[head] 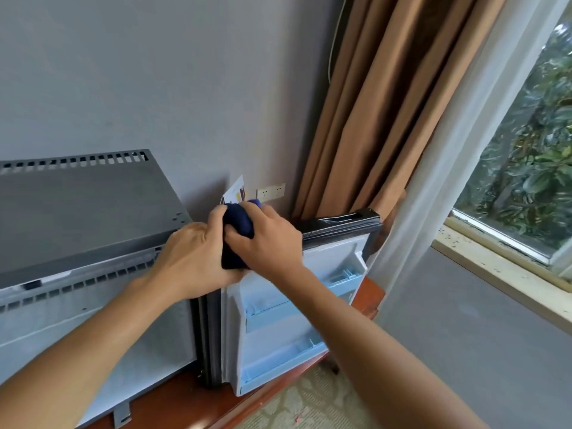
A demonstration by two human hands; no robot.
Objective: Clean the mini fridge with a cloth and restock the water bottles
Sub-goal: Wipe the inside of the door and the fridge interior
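Both hands together, left hand (192, 258) and right hand (272, 239) squeezing a dark blue cloth (236, 233) above the near top corner of the open fridge (93, 212), door (294, 305) swung right.

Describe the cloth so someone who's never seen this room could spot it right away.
Find the grey mini fridge against the wall, its door swung open toward the brown curtain. At the top corner where door meets cabinet, the left hand and right hand grip a bunched cloth. It is dark navy, the only deep blue thing there.
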